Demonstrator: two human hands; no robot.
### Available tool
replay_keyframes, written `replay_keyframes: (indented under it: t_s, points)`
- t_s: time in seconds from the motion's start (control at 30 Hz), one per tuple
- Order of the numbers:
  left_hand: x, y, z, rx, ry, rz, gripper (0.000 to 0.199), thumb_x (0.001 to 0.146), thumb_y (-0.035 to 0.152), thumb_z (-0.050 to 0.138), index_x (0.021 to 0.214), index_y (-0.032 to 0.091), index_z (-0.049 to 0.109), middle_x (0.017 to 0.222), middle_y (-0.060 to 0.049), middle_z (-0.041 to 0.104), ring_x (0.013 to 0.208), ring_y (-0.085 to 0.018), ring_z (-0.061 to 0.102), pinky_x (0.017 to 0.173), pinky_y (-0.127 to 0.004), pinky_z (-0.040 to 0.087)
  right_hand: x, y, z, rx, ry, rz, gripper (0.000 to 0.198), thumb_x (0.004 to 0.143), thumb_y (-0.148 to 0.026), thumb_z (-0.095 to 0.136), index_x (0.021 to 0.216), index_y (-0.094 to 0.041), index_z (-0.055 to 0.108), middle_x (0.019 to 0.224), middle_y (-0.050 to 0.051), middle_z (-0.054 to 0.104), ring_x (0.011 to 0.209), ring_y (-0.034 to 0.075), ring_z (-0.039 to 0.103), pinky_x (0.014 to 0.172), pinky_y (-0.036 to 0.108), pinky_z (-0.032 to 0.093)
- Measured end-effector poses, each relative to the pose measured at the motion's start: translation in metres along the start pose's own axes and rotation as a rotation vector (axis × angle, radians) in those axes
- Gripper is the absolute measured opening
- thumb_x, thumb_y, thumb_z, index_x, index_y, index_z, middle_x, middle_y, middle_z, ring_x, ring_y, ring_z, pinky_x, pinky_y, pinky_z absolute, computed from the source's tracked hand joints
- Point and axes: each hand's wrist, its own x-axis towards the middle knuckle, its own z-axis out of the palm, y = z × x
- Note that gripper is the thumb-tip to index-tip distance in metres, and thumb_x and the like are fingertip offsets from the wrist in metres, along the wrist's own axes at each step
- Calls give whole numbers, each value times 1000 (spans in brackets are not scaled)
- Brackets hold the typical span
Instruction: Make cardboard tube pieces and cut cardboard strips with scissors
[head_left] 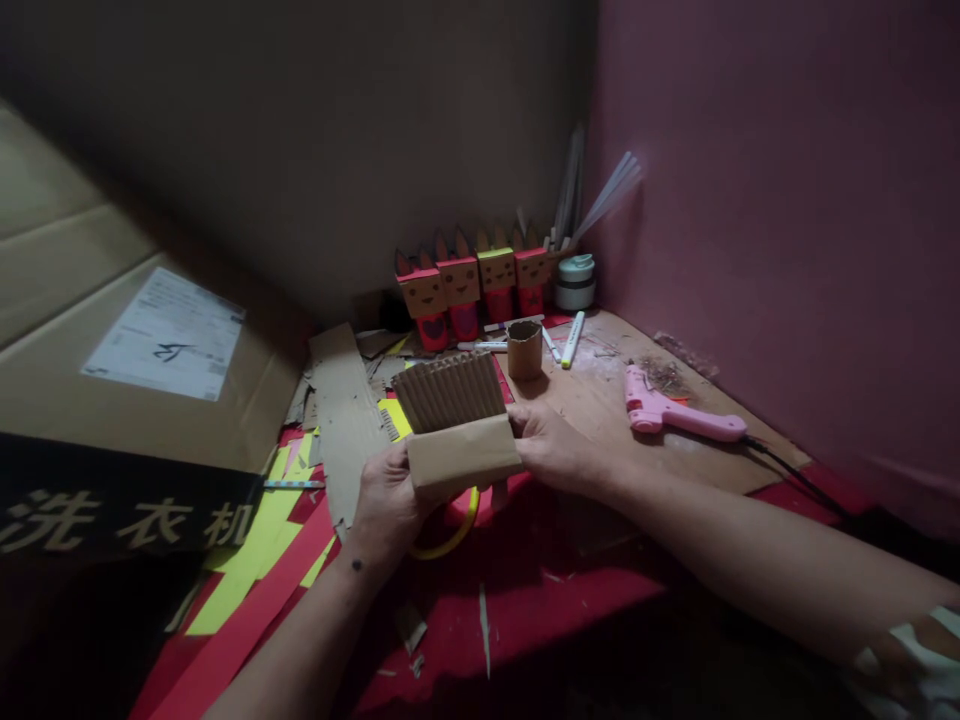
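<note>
A folded piece of cardboard [465, 452] is held up between my two hands, its corrugated inner face showing on the upright flap and its smooth brown face toward me. My left hand [388, 498] grips its left end. At the right end, my right hand [559, 448] has its fingers closed on the edge, some of them hidden behind the piece. Just beyond it stands a short cardboard tube [525, 352] with a rough top rim. Below the piece, a yellow ring [454, 540] lies on the red surface, partly covered by my hands.
A pink glue gun [679, 408] with a black cord lies at right. Several box-headed cardboard figures [459, 285] stand at the back beside a pale green jar [575, 285]. A marker [573, 340] lies before them. A large carton [135, 340] and yellow paper strips [244, 565] occupy the left.
</note>
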Motion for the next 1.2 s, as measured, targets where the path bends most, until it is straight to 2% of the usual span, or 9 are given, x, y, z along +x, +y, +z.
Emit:
replay_keyframes:
  t_s: [0.23, 0.47, 0.63, 0.73, 0.83, 1.0, 1.07, 1.13, 1.2]
  points:
    - [0, 16, 7, -98, -64, -175, 22, 54, 18, 74, 74, 13, 69, 56, 0, 64, 46, -11, 54, 45, -21, 45, -1, -4, 3, 44, -44, 41, 21, 70, -16, 53, 88, -11, 62, 62, 0, 63, 46, 9, 57, 46, 21, 48]
    - [1, 31, 12, -42, 13, -159, 21, 55, 26, 75, 70, 12, 69, 62, -4, 69, 52, -14, 60, 46, -22, 48, 0, -4, 4, 107, 11, -14, 14, 61, -7, 52, 72, -12, 59, 59, -4, 53, 53, 7, 50, 52, 19, 44]
    - [-1, 23, 11, 24, 39, -150, 35, 42, 22, 82, 73, 13, 70, 65, -2, 70, 55, -15, 61, 50, -23, 50, 3, 2, 1, 38, 25, 9, 14, 66, -14, 56, 76, -12, 64, 65, -1, 60, 56, 9, 55, 55, 23, 46]
    - [-2, 12, 5, 153, 73, -55, 30, 46, 25, 81, 72, 14, 70, 64, -1, 70, 55, -14, 59, 49, -22, 49, 3, 3, -2, 8, 15, -16, 18, 66, -22, 62, 80, -11, 67, 68, 1, 64, 57, 9, 55, 55, 23, 45]
    - [-2, 1, -2, 312, 111, 128, 18, 54, 26, 78, 61, 14, 66, 55, 1, 64, 51, -11, 53, 46, -20, 44, 3, 2, -3, 0, -7, -29, 23, 65, -27, 66, 81, -11, 68, 67, 1, 65, 59, 10, 57, 57, 23, 45]
    - [-2, -4, -6, 445, 42, 283, 13, 65, 25, 70, 59, 15, 62, 54, 3, 59, 51, -10, 50, 47, -19, 42, 3, 0, -4, -31, -10, -24, 30, 64, -33, 70, 85, -12, 70, 66, 1, 66, 64, 14, 61, 59, 26, 46]
    - [-1, -4, -4, 442, 7, 290, 9, 67, 21, 69, 71, 16, 64, 60, 3, 61, 55, -11, 54, 50, -20, 44, 2, -1, -4, -27, 6, -33, 29, 64, -33, 70, 84, -12, 70, 67, 1, 67, 67, 15, 62, 62, 27, 47]
    - [1, -2, -3, 396, 45, 350, 25, 68, 18, 68, 92, 17, 61, 71, 2, 62, 60, -11, 56, 53, -20, 46, 1, -3, -3, -27, 21, -18, 26, 64, -32, 71, 82, -12, 70, 68, 2, 67, 67, 15, 63, 63, 27, 48]
    - [4, 0, -4, 391, 148, 528, 47, 69, 14, 68, 112, 20, 52, 85, 0, 60, 65, -11, 56, 56, -22, 48, 0, -8, -3, -27, 40, 9, 24, 64, -31, 71, 80, -13, 71, 67, 2, 67, 66, 16, 63, 62, 28, 49]
